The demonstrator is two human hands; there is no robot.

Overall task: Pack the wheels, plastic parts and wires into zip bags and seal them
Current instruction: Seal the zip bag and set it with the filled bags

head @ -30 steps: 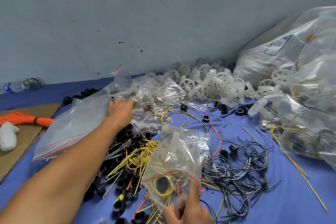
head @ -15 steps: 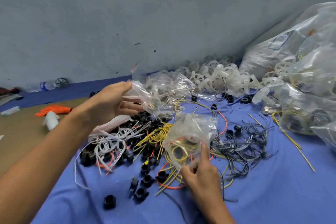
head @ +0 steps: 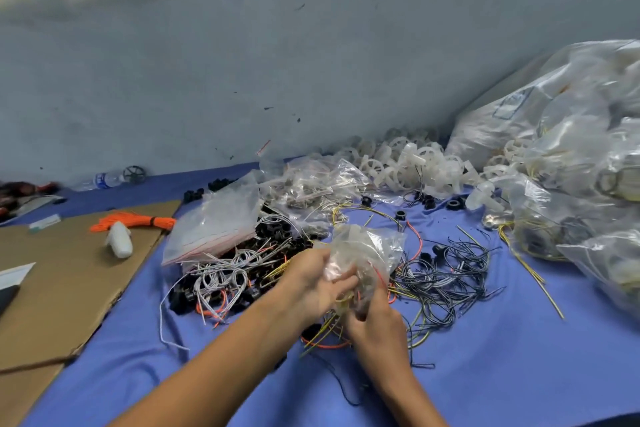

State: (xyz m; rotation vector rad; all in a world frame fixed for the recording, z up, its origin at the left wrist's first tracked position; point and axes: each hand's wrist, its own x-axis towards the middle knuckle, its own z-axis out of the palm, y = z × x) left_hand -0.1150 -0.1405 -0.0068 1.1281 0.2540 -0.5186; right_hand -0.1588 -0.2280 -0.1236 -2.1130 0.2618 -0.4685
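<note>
Zip bag [head: 367, 250] with yellow and red wires inside, held between both hands over table [head: 502, 357]. Left hand [head: 311, 282] pinches bag's left edge, right hand [head: 375, 319] grips its bottom from below. Dark wires [head: 446, 274] tangled just right of hands, white wires [head: 221, 274] left, white wheels [head: 408, 163] heaped way back.

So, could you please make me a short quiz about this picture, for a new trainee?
1. True or false: the left hand and the right hand both hold the small bag.
2. Where does the orange wire bundle lie? A: on the cardboard. B: on the cloth. C: inside the small bag.
3. Fill in: the white wheels are piled against the ____.
Key: 1 true; 2 A; 3 wall.
</note>
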